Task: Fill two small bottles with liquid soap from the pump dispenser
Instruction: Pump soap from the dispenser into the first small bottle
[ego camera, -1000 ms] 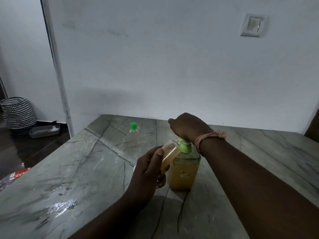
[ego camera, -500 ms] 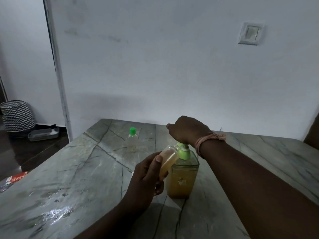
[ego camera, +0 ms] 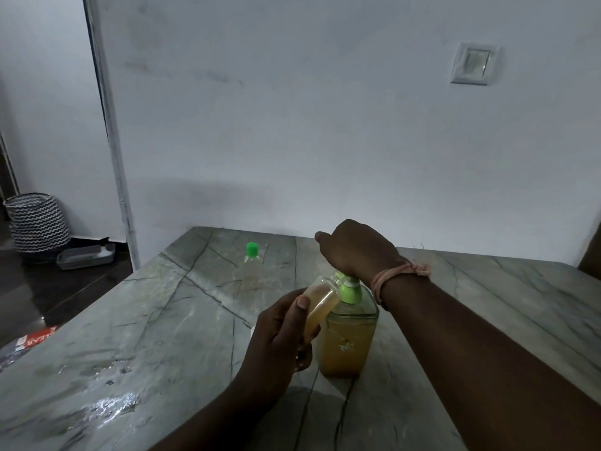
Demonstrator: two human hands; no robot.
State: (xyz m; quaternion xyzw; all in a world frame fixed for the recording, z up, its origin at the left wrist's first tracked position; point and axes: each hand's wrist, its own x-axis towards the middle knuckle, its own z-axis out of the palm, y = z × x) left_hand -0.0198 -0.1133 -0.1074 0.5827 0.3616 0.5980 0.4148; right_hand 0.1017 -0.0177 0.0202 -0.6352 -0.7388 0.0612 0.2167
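A square pump dispenser (ego camera: 349, 340) of amber soap with a green pump stands mid-table. My right hand (ego camera: 353, 250) rests closed on top of the pump head. My left hand (ego camera: 279, 336) holds a small clear bottle (ego camera: 320, 302), tilted, its mouth up against the pump's spout; amber soap fills much of it. A second small clear bottle (ego camera: 251, 265) with a green cap stands farther back on the table, apart from both hands. A small white thing peeks out behind my left hand; I cannot tell what it is.
The grey marble table (ego camera: 162, 336) has a wet patch (ego camera: 107, 408) near its front left. The white wall runs along its far edge. On the floor at left stand a zigzag basket (ego camera: 37, 222) and a flat tray (ego camera: 86, 257); a red packet (ego camera: 35, 340) lies lower.
The view has tilted up a little, so everything sits lower in the frame. Both hands stay on the pump and small bottle; the soap level in it looks about the same.
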